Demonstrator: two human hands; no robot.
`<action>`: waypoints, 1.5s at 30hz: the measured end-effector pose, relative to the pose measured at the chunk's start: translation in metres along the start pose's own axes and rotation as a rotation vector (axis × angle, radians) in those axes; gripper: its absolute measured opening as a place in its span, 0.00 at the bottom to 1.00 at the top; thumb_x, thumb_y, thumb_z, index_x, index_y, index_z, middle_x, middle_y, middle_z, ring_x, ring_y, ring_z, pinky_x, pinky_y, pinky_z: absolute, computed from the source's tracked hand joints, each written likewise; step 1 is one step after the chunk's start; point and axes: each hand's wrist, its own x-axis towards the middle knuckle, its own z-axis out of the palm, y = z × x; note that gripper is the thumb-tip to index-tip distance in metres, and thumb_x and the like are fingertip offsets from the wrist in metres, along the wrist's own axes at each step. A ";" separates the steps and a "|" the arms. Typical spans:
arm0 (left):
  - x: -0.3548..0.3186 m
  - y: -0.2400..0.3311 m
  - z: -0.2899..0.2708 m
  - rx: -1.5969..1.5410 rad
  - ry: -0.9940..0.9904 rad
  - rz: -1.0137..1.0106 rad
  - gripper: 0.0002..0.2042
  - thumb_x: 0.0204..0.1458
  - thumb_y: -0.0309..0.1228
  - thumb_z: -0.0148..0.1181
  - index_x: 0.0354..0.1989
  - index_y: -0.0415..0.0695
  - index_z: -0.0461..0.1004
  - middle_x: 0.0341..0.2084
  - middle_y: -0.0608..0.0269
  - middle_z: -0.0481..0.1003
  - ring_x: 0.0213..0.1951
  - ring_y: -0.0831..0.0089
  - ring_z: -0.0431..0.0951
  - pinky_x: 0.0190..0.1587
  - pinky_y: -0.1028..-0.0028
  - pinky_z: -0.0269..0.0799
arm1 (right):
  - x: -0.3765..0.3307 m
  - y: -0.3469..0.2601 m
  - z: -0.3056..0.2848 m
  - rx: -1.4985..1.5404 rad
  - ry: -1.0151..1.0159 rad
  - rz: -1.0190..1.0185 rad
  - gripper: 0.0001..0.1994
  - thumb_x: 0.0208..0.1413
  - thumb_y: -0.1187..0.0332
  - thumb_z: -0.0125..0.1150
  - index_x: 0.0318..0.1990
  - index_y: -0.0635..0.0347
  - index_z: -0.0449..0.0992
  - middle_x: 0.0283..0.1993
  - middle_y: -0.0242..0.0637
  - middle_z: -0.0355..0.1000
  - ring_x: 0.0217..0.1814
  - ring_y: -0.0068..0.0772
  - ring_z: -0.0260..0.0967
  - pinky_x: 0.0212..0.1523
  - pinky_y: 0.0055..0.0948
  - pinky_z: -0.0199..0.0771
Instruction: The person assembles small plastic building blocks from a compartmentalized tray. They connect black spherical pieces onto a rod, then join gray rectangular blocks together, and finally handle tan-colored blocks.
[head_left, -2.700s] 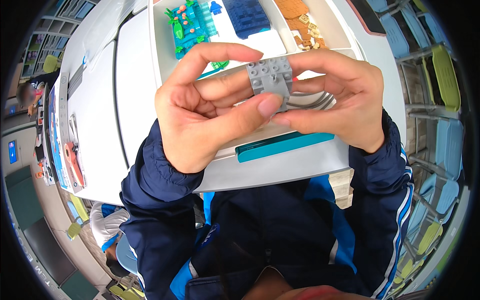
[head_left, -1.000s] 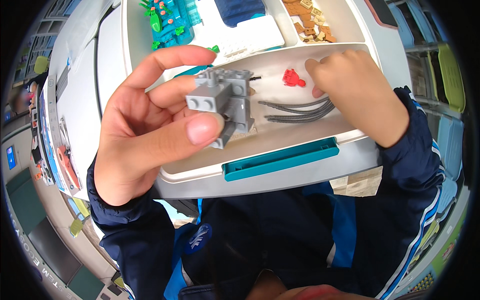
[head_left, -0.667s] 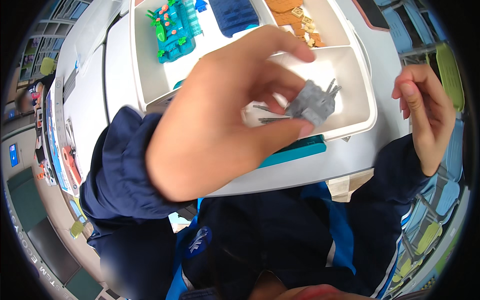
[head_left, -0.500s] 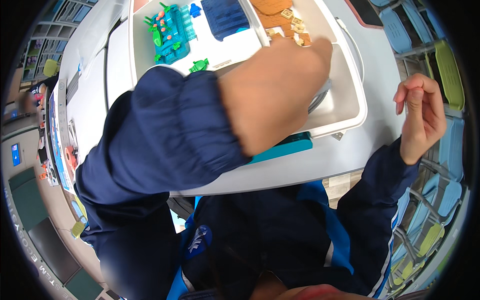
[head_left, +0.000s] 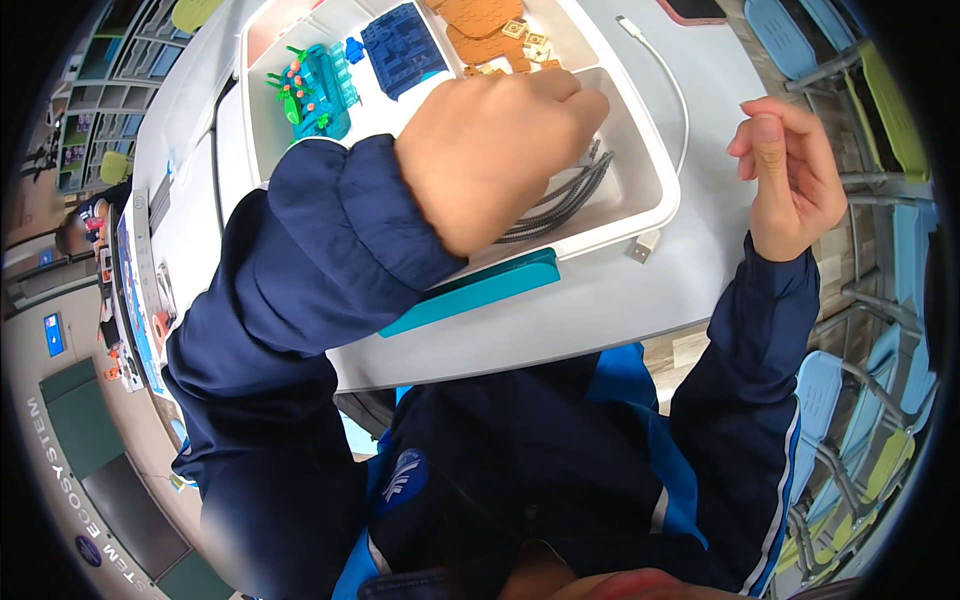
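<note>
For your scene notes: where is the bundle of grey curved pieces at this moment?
In the head view, the grey curved pieces lie in the white tray's near right compartment, just under the left hand, above the teal latch.

Left hand [head_left: 495, 150] outstretched, right hand [head_left: 795, 175] raised.

White tray [head_left: 655, 190] w/ teal handle [head_left: 470, 292]; blue plate [head_left: 403, 48], orange plates [head_left: 480, 25].

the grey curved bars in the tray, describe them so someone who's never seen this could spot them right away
Start at the white sorting tray with the teal latch on the table. In its near right compartment, just under the left hand, lies a bundle of thin grey curved bars. They are the only long, dull grey pieces; the neighbouring compartments hold blocky blue, teal and orange parts.
</note>
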 end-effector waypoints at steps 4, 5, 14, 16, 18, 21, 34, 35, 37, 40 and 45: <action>-0.003 -0.003 0.007 0.025 -0.079 0.038 0.12 0.44 0.21 0.58 0.39 0.42 0.76 0.31 0.58 0.77 0.31 0.59 0.79 0.31 0.69 0.76 | 0.000 0.005 -0.002 0.059 0.070 -0.005 0.08 0.63 0.71 0.53 0.41 0.67 0.74 0.26 0.33 0.71 0.25 0.16 0.64 0.24 0.14 0.60; -0.004 -0.005 0.012 0.052 -0.061 0.055 0.12 0.44 0.21 0.58 0.39 0.42 0.76 0.31 0.58 0.77 0.31 0.59 0.79 0.31 0.69 0.76 | 0.000 0.006 -0.003 0.049 0.070 0.000 0.08 0.63 0.71 0.53 0.41 0.67 0.74 0.26 0.33 0.71 0.25 0.16 0.64 0.24 0.14 0.59; -0.004 -0.009 0.023 0.176 -0.083 0.061 0.14 0.44 0.22 0.58 0.42 0.42 0.76 0.33 0.61 0.78 0.30 0.63 0.80 0.29 0.71 0.76 | -0.001 0.004 0.002 -0.003 0.043 0.009 0.08 0.62 0.72 0.55 0.41 0.68 0.75 0.28 0.34 0.72 0.25 0.16 0.65 0.24 0.14 0.59; -0.004 -0.010 0.023 0.175 -0.056 0.086 0.14 0.44 0.22 0.59 0.42 0.42 0.76 0.33 0.61 0.78 0.29 0.64 0.80 0.29 0.72 0.75 | -0.001 0.005 0.001 -0.022 0.041 -0.003 0.07 0.61 0.72 0.55 0.41 0.68 0.76 0.28 0.34 0.72 0.25 0.16 0.65 0.24 0.15 0.60; -0.006 -0.007 0.022 0.195 0.045 0.117 0.14 0.44 0.24 0.60 0.42 0.43 0.76 0.34 0.63 0.78 0.29 0.65 0.80 0.29 0.73 0.75 | -0.001 0.006 0.002 -0.037 0.036 -0.017 0.07 0.61 0.73 0.55 0.41 0.69 0.76 0.28 0.34 0.72 0.25 0.16 0.65 0.24 0.15 0.60; -0.008 -0.004 0.017 0.182 0.081 0.166 0.13 0.44 0.25 0.60 0.41 0.43 0.76 0.35 0.65 0.77 0.29 0.66 0.80 0.29 0.74 0.75 | 0.000 0.006 0.001 -0.030 0.019 -0.014 0.07 0.61 0.74 0.56 0.41 0.69 0.76 0.27 0.34 0.72 0.25 0.17 0.65 0.24 0.15 0.60; -0.039 -0.027 -0.027 0.035 -0.094 0.102 0.10 0.45 0.22 0.60 0.38 0.44 0.78 0.32 0.64 0.77 0.29 0.65 0.79 0.26 0.74 0.74 | -0.004 -0.001 0.011 -0.100 0.073 -0.038 0.07 0.60 0.74 0.57 0.41 0.69 0.77 0.26 0.35 0.72 0.24 0.17 0.65 0.23 0.14 0.60; -0.046 -0.029 -0.031 -0.028 -0.220 0.040 0.09 0.47 0.27 0.63 0.38 0.45 0.77 0.31 0.64 0.78 0.28 0.64 0.78 0.25 0.72 0.73 | -0.005 -0.002 0.012 -0.104 0.074 -0.044 0.07 0.60 0.74 0.57 0.41 0.69 0.77 0.26 0.35 0.72 0.24 0.17 0.65 0.23 0.14 0.60; -0.062 -0.032 -0.022 0.036 -0.356 0.051 0.09 0.46 0.30 0.64 0.37 0.45 0.77 0.31 0.63 0.78 0.27 0.63 0.78 0.26 0.70 0.72 | -0.007 -0.001 0.019 -0.125 0.081 -0.053 0.08 0.60 0.74 0.57 0.42 0.70 0.77 0.26 0.35 0.72 0.24 0.18 0.65 0.22 0.15 0.60; -0.081 -0.041 -0.002 0.079 -0.369 0.115 0.11 0.45 0.35 0.65 0.35 0.45 0.77 0.30 0.63 0.77 0.26 0.62 0.78 0.26 0.67 0.72 | -0.010 -0.004 0.031 -0.119 0.091 -0.032 0.08 0.60 0.74 0.57 0.42 0.70 0.77 0.27 0.35 0.73 0.24 0.18 0.65 0.22 0.15 0.60; -0.091 -0.051 0.004 0.143 -0.274 0.147 0.08 0.45 0.30 0.63 0.34 0.43 0.77 0.29 0.62 0.77 0.26 0.63 0.78 0.26 0.70 0.73 | -0.014 -0.003 0.041 -0.135 0.034 -0.023 0.07 0.60 0.75 0.57 0.41 0.70 0.77 0.27 0.35 0.73 0.24 0.17 0.65 0.23 0.15 0.60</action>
